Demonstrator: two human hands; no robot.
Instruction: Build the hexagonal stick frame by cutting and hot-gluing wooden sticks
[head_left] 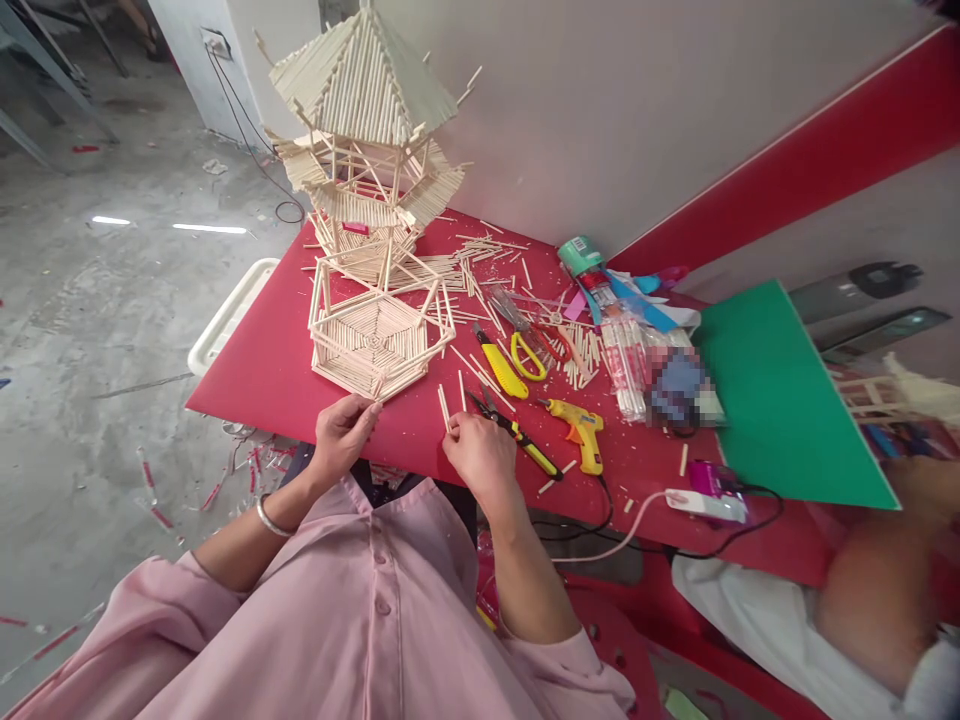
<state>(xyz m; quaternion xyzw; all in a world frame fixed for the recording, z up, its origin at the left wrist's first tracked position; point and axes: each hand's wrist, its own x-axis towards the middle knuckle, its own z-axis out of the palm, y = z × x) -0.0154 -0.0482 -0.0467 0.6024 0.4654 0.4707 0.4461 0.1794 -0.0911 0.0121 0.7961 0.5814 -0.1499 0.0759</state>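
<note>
Red and wide, the bench [262, 375] is filling the middle of the frame, with the roofed tower [367, 90] standing on it at upper centre-left. Below the tower, the open six-sided frame [375, 343] is sitting near the bench's front edge. My left hand [345, 435] is resting at its near corner, fingers curling in; I cannot tell whether they are clamping on it. Right of that, my right hand [480, 455] is bunching its fingers at the lower ends of a few loose sticks [462, 390], and I cannot tell whether it is gripping any. The glue gun [581, 430] is lying further right, out of both hands.

I judge that I am handling sticks beside the frame; lifting one would be calling for a light, narrow pinch clear of the cutters [536, 452].

My knuckles are hiding the right fingertips, and the left fingertips are blending into the frame's corner. The top edge is cutting off the tower's tip. At lower right, another person's arm [862, 580] is blurring, and a pixelated patch is masking something beside the green board [787, 400].
</note>
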